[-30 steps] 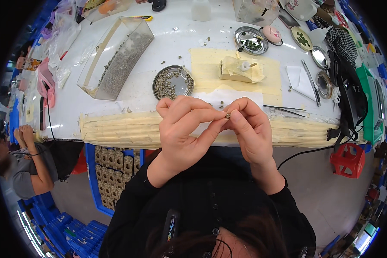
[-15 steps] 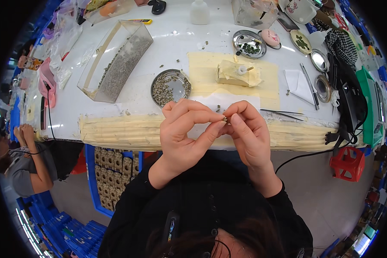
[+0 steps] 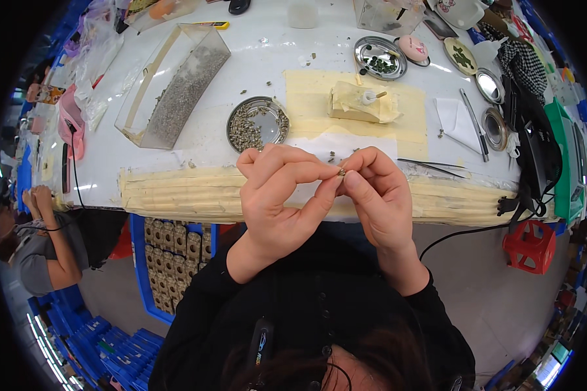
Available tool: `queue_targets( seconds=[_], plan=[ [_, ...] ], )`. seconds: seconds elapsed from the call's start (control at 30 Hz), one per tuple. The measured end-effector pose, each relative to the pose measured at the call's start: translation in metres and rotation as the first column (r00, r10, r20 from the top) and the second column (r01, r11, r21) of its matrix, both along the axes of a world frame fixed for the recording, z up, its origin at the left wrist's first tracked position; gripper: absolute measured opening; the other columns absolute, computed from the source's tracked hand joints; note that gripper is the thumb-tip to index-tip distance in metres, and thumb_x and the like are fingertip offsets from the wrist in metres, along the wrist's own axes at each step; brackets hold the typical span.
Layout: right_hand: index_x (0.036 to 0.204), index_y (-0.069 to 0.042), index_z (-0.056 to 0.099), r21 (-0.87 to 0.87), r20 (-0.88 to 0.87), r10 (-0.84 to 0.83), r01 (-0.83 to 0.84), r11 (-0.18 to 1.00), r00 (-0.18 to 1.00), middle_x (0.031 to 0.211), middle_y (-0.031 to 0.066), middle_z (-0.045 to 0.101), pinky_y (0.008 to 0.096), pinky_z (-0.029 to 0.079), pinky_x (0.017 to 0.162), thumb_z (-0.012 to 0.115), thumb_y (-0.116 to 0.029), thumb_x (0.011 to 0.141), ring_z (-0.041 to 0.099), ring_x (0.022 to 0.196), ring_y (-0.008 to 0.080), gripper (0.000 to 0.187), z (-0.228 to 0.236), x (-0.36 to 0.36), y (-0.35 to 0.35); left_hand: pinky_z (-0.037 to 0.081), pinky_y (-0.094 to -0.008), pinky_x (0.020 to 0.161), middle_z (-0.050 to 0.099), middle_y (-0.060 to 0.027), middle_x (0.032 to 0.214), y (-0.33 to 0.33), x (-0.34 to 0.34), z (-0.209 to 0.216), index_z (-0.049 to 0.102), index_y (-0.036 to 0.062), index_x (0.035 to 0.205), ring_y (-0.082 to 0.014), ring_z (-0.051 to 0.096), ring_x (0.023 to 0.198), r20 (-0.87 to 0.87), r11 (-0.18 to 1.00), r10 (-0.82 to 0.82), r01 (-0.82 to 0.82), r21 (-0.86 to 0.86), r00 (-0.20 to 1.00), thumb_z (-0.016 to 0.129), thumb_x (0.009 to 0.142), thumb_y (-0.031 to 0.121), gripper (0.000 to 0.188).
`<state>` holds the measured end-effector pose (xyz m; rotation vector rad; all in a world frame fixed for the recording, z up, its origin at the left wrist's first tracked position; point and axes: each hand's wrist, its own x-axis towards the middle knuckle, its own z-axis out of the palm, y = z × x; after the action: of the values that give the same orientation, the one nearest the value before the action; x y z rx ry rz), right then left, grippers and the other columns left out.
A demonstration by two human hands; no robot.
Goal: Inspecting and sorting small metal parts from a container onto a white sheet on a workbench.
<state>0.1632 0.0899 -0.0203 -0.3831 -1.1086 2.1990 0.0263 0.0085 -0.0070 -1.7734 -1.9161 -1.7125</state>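
Both my hands meet above the taped front edge of the table. Between the fingertips of my left hand [image 3: 277,189] and my right hand [image 3: 379,199] sits a tiny greyish metallic piece [image 3: 341,173]; its exact kind is too small to make out. Each hand pinches it with thumb and forefinger. Beyond my left hand stands a round metal dish [image 3: 282,135] with many similar small pieces. Past my right hand lies a block wrapped in cream tape [image 3: 355,111], with a small white nozzle-like part on top. A few loose pieces lie on white paper just beyond my fingertips.
At the left is a clear box [image 3: 192,91] of small grey pieces. Dark tweezers [image 3: 430,167] lie to the right, near a pen [image 3: 474,124]. A metal dish with green bits [image 3: 379,57] stands farther back. Below left is a blue crate [image 3: 139,260]; a person sits at far left.
My hands stay together on the small piece, with the fingertips shifted slightly. The whole view has moved a little, and the table things appear slightly higher.
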Motion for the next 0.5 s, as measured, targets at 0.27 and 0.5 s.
queue_targets(
  seconds=[0.27,0.5],
  plan=[
    [0.103,0.004,0.056,0.113,0.001,-0.079,0.078,0.99,0.997,0.095,0.0095,0.064,0.0296,0.054,0.082,0.056,-0.003,0.094,0.064,0.088,0.0142,0.011,0.0001,-0.0021,-0.0044,0.028,-0.0294,0.074,0.065,0.0028,0.079,0.0003,0.001,0.0009,0.069,0.0128,0.082,-0.0111,0.056,0.071,-0.027,1.0,0.028,-0.028,0.004,0.999,0.077,0.069,0.006,0.016],
    [0.103,0.005,0.057,0.104,0.038,-0.047,0.043,0.994,0.998,0.095,0.0096,0.064,0.03,0.055,0.082,0.054,-0.005,0.096,0.064,0.088,0.0142,0.013,0.0047,-0.003,-0.0028,0.028,-0.0297,0.074,0.065,0.0041,0.08,0.002,-0.0015,-0.0012,0.071,0.0132,0.084,-0.0114,0.056,0.072,-0.044,0.999,0.015,-0.013,0.045,0.999,0.077,0.069,0.005,0.019]
  ],
)
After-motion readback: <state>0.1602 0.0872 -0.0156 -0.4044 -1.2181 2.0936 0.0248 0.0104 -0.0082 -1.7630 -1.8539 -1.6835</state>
